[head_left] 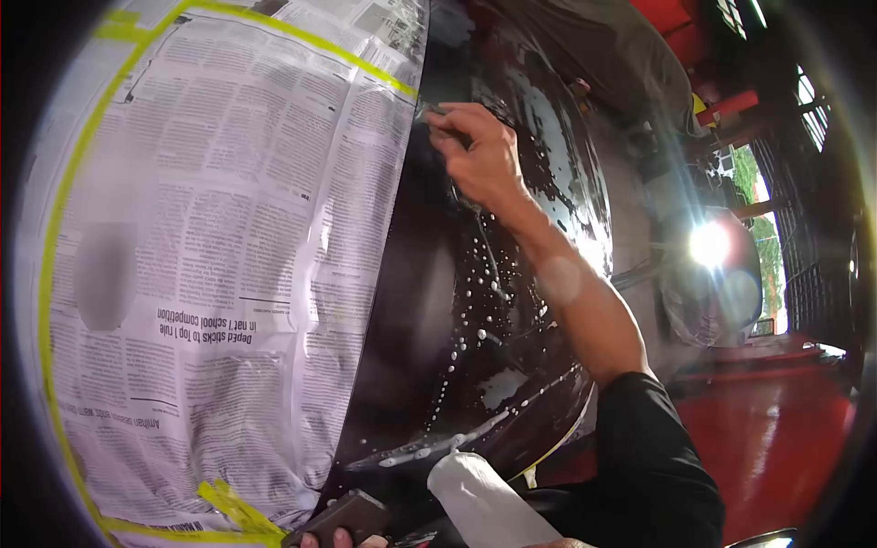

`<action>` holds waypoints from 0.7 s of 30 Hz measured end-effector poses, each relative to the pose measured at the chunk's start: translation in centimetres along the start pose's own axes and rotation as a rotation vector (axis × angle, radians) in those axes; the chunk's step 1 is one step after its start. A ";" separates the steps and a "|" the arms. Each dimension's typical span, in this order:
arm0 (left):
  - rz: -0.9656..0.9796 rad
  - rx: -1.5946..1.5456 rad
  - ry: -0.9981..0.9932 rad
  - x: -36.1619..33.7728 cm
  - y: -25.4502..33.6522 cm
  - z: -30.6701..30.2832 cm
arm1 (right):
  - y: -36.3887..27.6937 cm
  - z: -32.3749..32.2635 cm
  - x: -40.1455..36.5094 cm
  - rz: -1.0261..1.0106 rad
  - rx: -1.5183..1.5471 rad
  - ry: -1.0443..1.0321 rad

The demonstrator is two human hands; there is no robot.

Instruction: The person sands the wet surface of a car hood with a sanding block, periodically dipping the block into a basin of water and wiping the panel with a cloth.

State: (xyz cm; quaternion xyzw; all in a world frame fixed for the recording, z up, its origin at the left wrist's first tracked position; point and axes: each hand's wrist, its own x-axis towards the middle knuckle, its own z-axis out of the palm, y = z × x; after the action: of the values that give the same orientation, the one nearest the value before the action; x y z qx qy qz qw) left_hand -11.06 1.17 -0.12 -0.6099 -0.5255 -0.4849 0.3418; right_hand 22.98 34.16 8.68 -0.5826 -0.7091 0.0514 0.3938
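Note:
My right hand point(480, 151) reaches over a dark, wet car panel point(420, 301), close to the edge of the newspaper covering. Its fingers are closed in a pinch around a small greyish thing, mostly hidden by the fingertips. White suds and droplets streak the panel below that hand. At the bottom edge, fingertips of my left hand point(342, 537) hold a flat, dark grey sanding block point(352, 516); the rest of this hand is out of frame. Right of the block is a white cylindrical thing point(475, 493), perhaps a cup or bottle; what supports it is hidden.
Newspaper sheets point(210, 210) edged with yellow masking tape point(68, 183) cover the left side. A loose tape strip point(237, 511) sticks up near the block. Rightward are a red glossy surface point(758, 411), a vehicle with a bright glare, and a dark draped cover point(612, 46).

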 end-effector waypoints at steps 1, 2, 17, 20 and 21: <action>-0.004 0.009 -0.004 0.1 0.2 -0.4 | -0.3 -0.4 -0.3 -0.036 -0.049 -0.001; -0.020 -0.010 -0.067 0.4 0.1 -0.8 | -0.3 -0.9 -1.8 -0.038 -0.043 -0.009; -0.036 -0.112 0.058 0.1 -0.1 0.9 | -1.1 -0.1 -2.0 0.023 -0.183 0.031; -0.043 -0.123 0.070 0.1 0.0 0.9 | -0.7 -0.4 -0.3 0.066 -0.156 -0.050; -0.046 -0.124 0.079 0.1 -0.2 1.0 | -1.2 -1.1 -2.2 0.103 -0.097 -0.082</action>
State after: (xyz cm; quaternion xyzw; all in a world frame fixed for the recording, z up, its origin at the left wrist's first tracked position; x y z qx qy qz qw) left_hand -11.04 2.20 -0.35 -0.5981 -0.4945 -0.5479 0.3123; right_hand 22.73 31.46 9.04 -0.6341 -0.6955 0.0610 0.3324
